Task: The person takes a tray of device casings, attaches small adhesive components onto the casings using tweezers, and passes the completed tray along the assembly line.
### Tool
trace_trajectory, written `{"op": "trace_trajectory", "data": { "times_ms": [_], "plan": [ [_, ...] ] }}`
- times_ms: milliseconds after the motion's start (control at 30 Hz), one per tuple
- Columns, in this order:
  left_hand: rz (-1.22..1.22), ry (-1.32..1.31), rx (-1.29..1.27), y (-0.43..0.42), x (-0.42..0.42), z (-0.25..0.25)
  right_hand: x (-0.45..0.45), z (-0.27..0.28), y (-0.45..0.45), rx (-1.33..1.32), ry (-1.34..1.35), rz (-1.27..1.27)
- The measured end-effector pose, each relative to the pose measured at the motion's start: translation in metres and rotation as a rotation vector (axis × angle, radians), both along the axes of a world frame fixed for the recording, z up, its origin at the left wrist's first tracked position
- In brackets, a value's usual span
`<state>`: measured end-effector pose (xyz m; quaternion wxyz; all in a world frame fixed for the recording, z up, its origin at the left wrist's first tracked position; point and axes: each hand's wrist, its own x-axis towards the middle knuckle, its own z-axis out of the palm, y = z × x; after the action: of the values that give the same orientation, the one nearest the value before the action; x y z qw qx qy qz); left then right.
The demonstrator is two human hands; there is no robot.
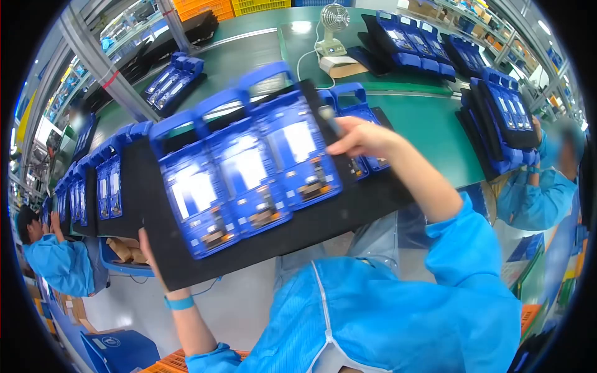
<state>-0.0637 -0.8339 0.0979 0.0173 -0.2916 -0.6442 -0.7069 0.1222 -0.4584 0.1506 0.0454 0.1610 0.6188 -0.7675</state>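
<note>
A black board (261,248) is held tilted in front of me. On it lie three blue plastic housings (249,171), each with a loop handle, a bright white panel and small circuit parts at the lower end. My left hand (151,258) grips the board's left edge, its fingers mostly hidden beneath. My right hand (364,138) is closed around a small grey tool with a pale tip (328,115), blurred, beside the board's upper right side; whether it also touches the board I cannot tell. More blue housings (349,93) lie partly hidden behind that hand.
Boards of blue housings line the green table (410,124) at left, with stacks at back right (410,43) and far right (510,112). A small fan (334,28) stands at the back. Co-workers in blue sit left (59,261) and right (538,193). A metal post (106,68) rises at left.
</note>
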Motion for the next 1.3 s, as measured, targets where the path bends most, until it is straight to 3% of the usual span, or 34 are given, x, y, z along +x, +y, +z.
{"op": "trace_trajectory", "data": {
  "times_ms": [33, 100, 167, 233, 300, 333, 400, 433, 500, 567, 633, 733, 833, 933, 1033, 1100, 1167, 1200, 1300],
  "plan": [
    [-0.138, -0.066, -0.013, 0.013, 0.011, 0.001, 0.02, 0.001, 0.013, 0.022, -0.005, -0.074],
    [-0.292, -1.007, 0.283, 0.066, 0.041, 0.042, 0.059, 0.002, 0.041, 0.117, -0.075, -0.191],
    [-0.737, -1.114, 0.076, 0.081, 0.029, 0.0, 0.105, -0.002, 0.067, 0.172, -0.1, -0.323],
    [-0.561, -1.04, -0.168, 0.108, 0.05, -0.002, 0.135, -0.024, 0.091, 0.239, -0.185, -0.423],
    [-0.616, -1.061, -0.207, 0.108, 0.05, -0.014, 0.143, -0.032, 0.077, 0.727, -0.385, -0.51],
    [-0.522, -1.034, -0.192, 0.105, 0.048, -0.015, 0.143, -0.035, 0.069, 0.723, -0.399, -0.503],
    [-0.375, -1.026, -0.012, 0.092, 0.046, -0.019, 0.145, -0.038, 0.048, 1.131, -0.089, -0.962],
    [-0.317, -1.056, 0.122, 0.085, 0.051, -0.019, 0.144, -0.034, 0.033, 1.128, -0.1, -0.946],
    [-0.3, -1.122, 0.186, 0.081, 0.069, -0.012, 0.129, -0.022, -0.007, 0.832, 0.352, -1.021],
    [-0.397, -1.17, 0.106, 0.091, 0.099, 0.006, 0.105, -0.021, -0.051, 1.1, 0.362, -0.762],
    [-0.569, -1.25, 0.022, 0.097, 0.118, 0.006, 0.092, -0.043, -0.075, 0.428, 0.443, -0.406],
    [-0.633, -1.28, 0.032, 0.109, 0.133, 0.003, 0.069, -0.052, -0.089, 0.548, 0.498, -0.356],
    [-0.635, -1.232, 0.023, 0.11, 0.138, 0.0, 0.069, -0.055, -0.085, 0.442, 0.44, -0.298],
    [-0.645, -1.222, 0.028, 0.112, 0.137, 0.003, 0.059, -0.053, -0.097, 0.173, 0.318, -0.313],
    [-0.671, -1.209, -0.004, 0.113, 0.136, 0.004, 0.052, -0.059, -0.1, 0.354, 0.359, -0.276],
    [-0.692, -1.176, -0.016, 0.113, 0.136, 0.003, 0.053, -0.061, -0.098, 0.309, 0.333, -0.273],
    [-0.698, -1.168, -0.024, 0.113, 0.136, 0.002, 0.054, -0.057, -0.094, 0.499, 0.282, -0.182],
    [-0.703, -1.157, -0.032, 0.112, 0.135, 0.001, 0.053, -0.055, -0.096, 0.395, 0.288, -0.235],
    [-0.712, -1.151, -0.03, 0.111, 0.135, 0.0, 0.053, -0.054, -0.096, 0.433, 0.29, -0.213]
  ]
}}
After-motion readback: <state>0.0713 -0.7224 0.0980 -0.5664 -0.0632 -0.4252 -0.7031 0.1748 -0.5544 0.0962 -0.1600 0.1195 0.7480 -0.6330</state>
